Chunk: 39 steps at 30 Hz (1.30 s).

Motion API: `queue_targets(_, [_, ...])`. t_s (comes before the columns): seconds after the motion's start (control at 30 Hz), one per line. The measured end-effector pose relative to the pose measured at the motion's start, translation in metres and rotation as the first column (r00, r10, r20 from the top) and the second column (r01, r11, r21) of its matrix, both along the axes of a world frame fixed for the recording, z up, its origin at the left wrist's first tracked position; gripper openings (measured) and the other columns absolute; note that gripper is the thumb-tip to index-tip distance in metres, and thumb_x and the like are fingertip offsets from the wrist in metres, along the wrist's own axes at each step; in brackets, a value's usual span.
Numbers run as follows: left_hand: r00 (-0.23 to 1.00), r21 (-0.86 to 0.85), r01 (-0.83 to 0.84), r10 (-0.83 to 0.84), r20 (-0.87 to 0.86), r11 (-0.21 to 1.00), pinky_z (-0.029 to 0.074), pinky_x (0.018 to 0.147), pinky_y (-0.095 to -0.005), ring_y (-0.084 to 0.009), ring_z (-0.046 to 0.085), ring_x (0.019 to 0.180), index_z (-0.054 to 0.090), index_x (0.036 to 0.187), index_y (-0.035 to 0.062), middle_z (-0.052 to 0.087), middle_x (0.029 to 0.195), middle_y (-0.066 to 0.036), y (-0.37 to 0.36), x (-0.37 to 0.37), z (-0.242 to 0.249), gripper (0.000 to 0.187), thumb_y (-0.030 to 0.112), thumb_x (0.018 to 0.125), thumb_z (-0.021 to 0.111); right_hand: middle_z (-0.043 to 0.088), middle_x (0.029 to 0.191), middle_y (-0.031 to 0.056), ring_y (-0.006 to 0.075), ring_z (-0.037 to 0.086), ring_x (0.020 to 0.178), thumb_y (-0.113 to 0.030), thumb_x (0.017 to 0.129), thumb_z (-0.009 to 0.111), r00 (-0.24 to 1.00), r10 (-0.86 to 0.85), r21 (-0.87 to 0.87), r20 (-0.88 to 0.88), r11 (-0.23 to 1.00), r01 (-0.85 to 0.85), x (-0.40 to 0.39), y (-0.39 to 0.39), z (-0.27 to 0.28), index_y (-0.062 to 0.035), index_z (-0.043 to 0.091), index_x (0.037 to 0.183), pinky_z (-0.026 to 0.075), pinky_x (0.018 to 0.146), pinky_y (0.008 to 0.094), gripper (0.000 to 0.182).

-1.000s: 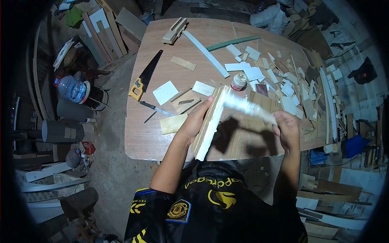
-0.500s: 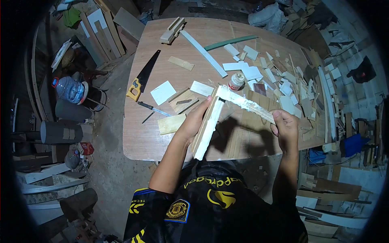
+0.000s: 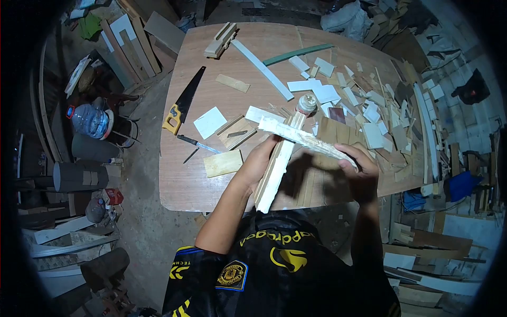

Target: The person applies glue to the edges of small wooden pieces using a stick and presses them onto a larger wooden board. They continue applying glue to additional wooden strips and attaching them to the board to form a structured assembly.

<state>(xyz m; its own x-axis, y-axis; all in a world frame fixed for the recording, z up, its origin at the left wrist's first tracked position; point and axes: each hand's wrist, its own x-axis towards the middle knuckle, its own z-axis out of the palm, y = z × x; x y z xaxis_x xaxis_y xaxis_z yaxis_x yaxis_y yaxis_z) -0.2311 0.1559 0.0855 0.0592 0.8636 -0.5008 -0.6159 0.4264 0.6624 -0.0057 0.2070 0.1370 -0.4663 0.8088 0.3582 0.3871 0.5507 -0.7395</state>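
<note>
My left hand (image 3: 257, 162) is closed around a wooden strip (image 3: 274, 177) whose upper face is coated in a white, paste-like layer. The strip slants over the near side of the table. My right hand (image 3: 362, 168) pinches the right end of a second wooden strip (image 3: 303, 138), also smeared with white. This second strip lies across the first near its upper part, its left end sticking out past it. Just behind the crossing stands a small jar (image 3: 307, 103) with whitish residue at its top.
On the table (image 3: 179, 182) lie a yellow-handled handsaw (image 3: 186, 100), a utility knife (image 3: 198, 143), a pale wooden block (image 3: 223, 163) and a white square piece (image 3: 210, 123). Many offcuts (image 3: 372, 113) cover the right side. A water bottle (image 3: 88, 121) stands left of the table.
My right hand has shifted its strip left and slightly down. The two strips formed a corner at their upper ends before; now one crosses over the other.
</note>
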Motion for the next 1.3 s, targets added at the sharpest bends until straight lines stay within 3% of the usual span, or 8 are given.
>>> queue_targets(0.3, [0.998,-0.122,0.028,-0.033,-0.044,0.992,0.043,0.046,-0.0237,-0.0117,0.054,0.053,0.064,0.101,0.0148,0.064,0.075,-0.001,0.002,-0.007,0.009,0.043,0.052,0.094,0.044,0.058,0.076,0.0082,0.0173,0.057,0.068,-0.008,0.08,0.068,0.992,-0.058,0.131,0.115,0.991,0.042,0.02,0.006,0.0,-0.0061,0.071,0.108,0.045,0.062,0.0272,0.028])
queue_targets(0.37, [0.996,-0.107,-0.046,0.053,0.072,0.993,0.042,0.038,-0.0207,-0.0084,0.053,0.046,0.061,0.097,0.0108,0.057,0.065,-0.001,0.001,-0.008,0.02,0.042,0.051,0.095,0.048,0.058,0.076,0.0079,0.016,0.056,0.069,-0.009,0.081,0.067,0.991,-0.064,0.126,0.118,0.991,0.049,0.027,0.008,0.001,-0.0045,0.07,0.109,0.044,0.063,0.026,0.028])
queue_targets(0.5, [0.999,-0.021,0.002,-0.001,0.048,1.0,0.041,0.038,-0.0205,-0.0069,0.051,0.044,0.061,0.094,0.0117,0.055,0.061,0.002,0.006,-0.011,0.007,0.042,0.052,0.094,0.05,0.055,0.086,0.0042,0.0121,0.049,0.079,-0.013,0.086,0.067,0.985,-0.142,0.018,-0.098,0.989,0.144,0.032,0.009,-0.004,0.0001,0.066,0.112,0.038,0.069,0.023,0.029])
queue_targets(0.8, [1.0,0.016,-0.021,0.02,0.016,1.0,0.043,0.04,-0.0217,-0.0075,0.054,0.047,0.061,0.099,0.0101,0.057,0.064,0.0,0.006,-0.012,-0.001,0.047,0.054,0.096,0.046,0.056,0.074,0.0057,0.0145,0.052,0.067,-0.014,0.085,0.067,0.994,0.091,0.095,0.066,0.991,-0.097,0.027,0.012,0.003,-0.0047,0.071,0.108,0.041,0.061,0.0254,0.026])
queue_targets(1.1, [0.997,-0.003,0.076,-0.076,-0.032,0.997,0.046,0.042,-0.0232,-0.0094,0.055,0.048,0.062,0.103,0.0078,0.058,0.066,-0.002,0.005,-0.014,-0.006,0.052,0.057,0.094,0.046,0.057,0.075,0.0053,0.0126,0.052,0.066,-0.003,0.08,0.069,0.985,-0.171,0.156,0.018,0.974,0.166,0.009,0.022,-0.004,-0.0044,0.071,0.107,0.04,0.059,0.023,0.027])
queue_targets(1.2, [0.997,0.011,0.079,-0.079,-0.025,0.997,0.047,0.044,-0.0232,-0.0091,0.056,0.049,0.062,0.105,0.0073,0.058,0.068,-0.002,0.005,-0.013,-0.009,0.053,0.057,0.094,0.046,0.057,0.075,0.0057,0.0127,0.053,0.065,-0.004,0.08,0.069,0.988,-0.155,0.12,-0.027,0.98,0.157,0.008,0.017,0.0,-0.0049,0.071,0.107,0.041,0.058,0.0233,0.027])
queue_targets(1.27, [0.997,0.01,0.07,-0.07,-0.026,0.998,0.047,0.044,-0.023,-0.0089,0.056,0.05,0.062,0.106,0.0071,0.058,0.068,-0.002,0.003,-0.011,-0.008,0.053,0.057,0.094,0.046,0.057,0.075,0.0063,0.0132,0.053,0.065,-0.004,0.081,0.069,0.998,0.068,0.216,0.018,0.974,-0.07,0.009,0.015,0.001,-0.0055,0.071,0.108,0.041,0.058,0.0233,0.028])
queue_targets(1.3, [1.0,-0.022,0.021,-0.021,-0.02,1.0,0.047,0.044,-0.0227,-0.0087,0.056,0.05,0.062,0.106,0.0072,0.058,0.069,-0.001,0.001,-0.009,-0.007,0.053,0.056,0.094,0.046,0.057,0.075,0.0063,0.0132,0.053,0.065,-0.004,0.081,0.069,0.998,0.066,0.215,0.018,0.974,-0.069,0.009,0.015,0.001,-0.0055,0.071,0.108,0.041,0.058,0.0233,0.028])
